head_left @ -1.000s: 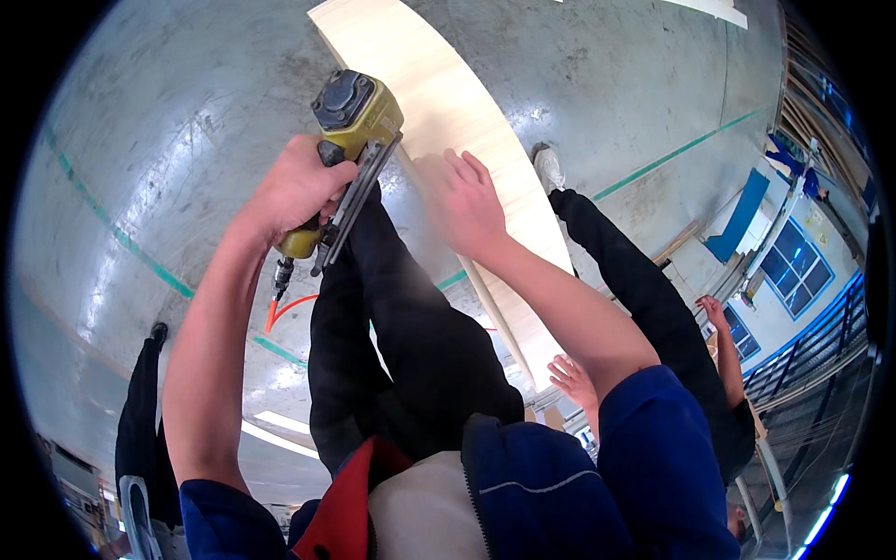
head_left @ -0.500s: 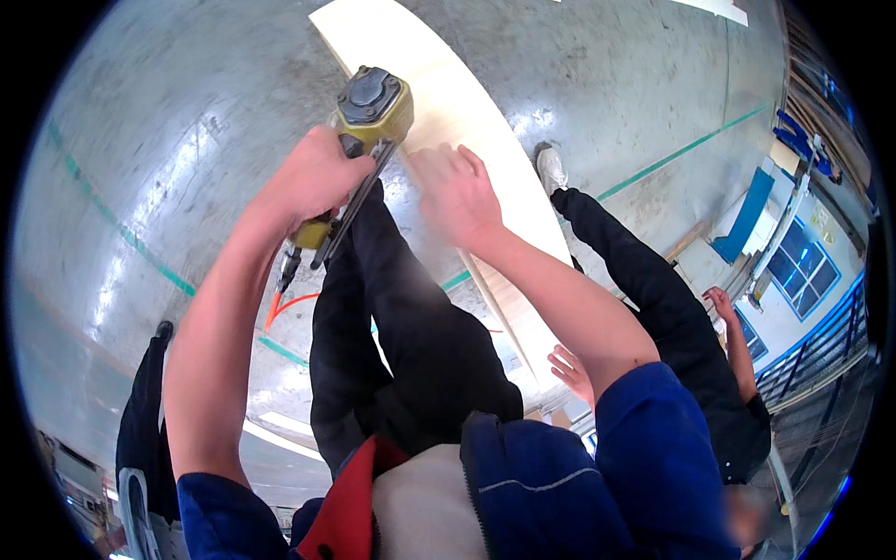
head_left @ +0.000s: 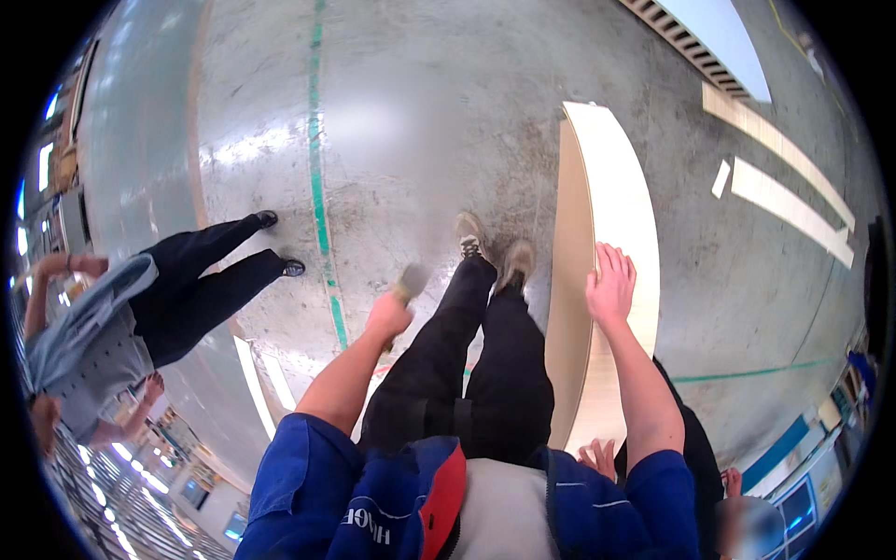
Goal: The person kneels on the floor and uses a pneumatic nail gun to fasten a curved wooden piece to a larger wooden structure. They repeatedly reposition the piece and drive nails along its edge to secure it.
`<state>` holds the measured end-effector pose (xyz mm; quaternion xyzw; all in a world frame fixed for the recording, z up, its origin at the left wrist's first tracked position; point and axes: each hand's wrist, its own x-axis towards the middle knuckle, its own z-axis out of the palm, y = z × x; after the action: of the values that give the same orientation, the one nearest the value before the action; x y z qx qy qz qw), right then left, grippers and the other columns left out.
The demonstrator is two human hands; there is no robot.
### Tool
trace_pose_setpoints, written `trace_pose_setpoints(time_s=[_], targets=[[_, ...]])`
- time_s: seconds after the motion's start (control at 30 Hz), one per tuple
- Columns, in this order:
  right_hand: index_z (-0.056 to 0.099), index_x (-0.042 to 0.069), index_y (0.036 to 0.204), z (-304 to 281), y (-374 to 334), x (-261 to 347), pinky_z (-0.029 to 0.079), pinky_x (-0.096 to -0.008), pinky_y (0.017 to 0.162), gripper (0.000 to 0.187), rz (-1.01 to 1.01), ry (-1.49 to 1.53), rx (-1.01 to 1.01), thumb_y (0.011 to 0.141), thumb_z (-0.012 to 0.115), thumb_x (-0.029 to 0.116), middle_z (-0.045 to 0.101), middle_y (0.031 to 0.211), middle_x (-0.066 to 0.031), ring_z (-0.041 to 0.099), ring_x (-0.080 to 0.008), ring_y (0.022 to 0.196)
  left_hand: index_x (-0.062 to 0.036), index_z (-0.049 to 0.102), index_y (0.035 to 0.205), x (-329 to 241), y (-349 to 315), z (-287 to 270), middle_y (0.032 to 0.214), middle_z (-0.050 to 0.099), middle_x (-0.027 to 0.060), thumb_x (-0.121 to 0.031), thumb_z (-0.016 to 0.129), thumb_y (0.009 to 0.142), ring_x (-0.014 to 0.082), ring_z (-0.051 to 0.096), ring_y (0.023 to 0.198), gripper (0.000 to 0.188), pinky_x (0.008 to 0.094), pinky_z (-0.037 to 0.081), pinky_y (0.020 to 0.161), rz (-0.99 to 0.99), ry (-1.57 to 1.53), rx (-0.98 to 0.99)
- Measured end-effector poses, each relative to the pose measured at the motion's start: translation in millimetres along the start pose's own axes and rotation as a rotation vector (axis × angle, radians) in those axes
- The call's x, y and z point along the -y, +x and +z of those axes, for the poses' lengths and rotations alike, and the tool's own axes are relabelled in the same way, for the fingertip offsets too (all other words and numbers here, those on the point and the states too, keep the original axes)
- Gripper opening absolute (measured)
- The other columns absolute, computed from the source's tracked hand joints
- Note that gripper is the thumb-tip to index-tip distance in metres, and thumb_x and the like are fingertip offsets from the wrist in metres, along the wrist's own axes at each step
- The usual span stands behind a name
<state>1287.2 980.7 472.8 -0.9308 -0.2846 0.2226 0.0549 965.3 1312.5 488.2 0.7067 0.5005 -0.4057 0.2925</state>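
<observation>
My left hand is closed around the grip of a nail gun, which is smeared by motion and hangs beside my left leg. Along my right side stretches a long, curved, pale wooden piece with a tan side panel. Its left upper edge is under my right hand, fingers over the top face and thumb against the rim. At the piece's near end, another person's hand touches it, partly hidden by my right arm.
Someone in dark trousers stands to the left. Curved wooden strips lie on the floor at far right, below a white-topped slatted piece. A green line crosses the grey floor. A second person is close on my right.
My view has turned, and the wooden piece now lies to my right. The nail gun has come off the piece and down beside my leg. My right hand has settled on the edge.
</observation>
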Motion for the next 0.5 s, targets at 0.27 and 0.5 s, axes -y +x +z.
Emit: trace_pose_setpoints(time_s=[0.27, 0.5], targets=[[0.049, 0.006, 0.154, 26.4, -5.3, -20.8, 0.023, -0.0501, 0.129, 0.063, -0.039, 0.043, -0.004, 0.094, 0.063, 0.018, 0.048, 0.16, -0.0171, 0.039, -0.0366, 0.151, 0.0061, 0.075, 0.101, 279.4, -204.4, 96.6, 0.106, 0.075, 0.03, -0.035, 0.075, 0.08, 0.0418, 0.073, 0.107, 0.046, 0.0476, 0.06, 0.092, -0.354, 0.059, 0.128], [0.039, 0.006, 0.16, 33.8, -206.8, -1.1, 0.02, -0.0494, 0.132, 0.075, -0.066, 0.216, 0.046, 0.092, 0.069, 0.014, 0.036, 0.167, -0.0226, 0.027, -0.0406, 0.158, 0.0107, 0.072, 0.119, 410.5, -409.9, 255.2, 0.127, 0.072, 0.0274, -0.068, 0.087, 0.068, 0.0369, 0.071, 0.119, 0.096, 0.0435, 0.059, 0.096, -0.557, -0.183, 0.364]])
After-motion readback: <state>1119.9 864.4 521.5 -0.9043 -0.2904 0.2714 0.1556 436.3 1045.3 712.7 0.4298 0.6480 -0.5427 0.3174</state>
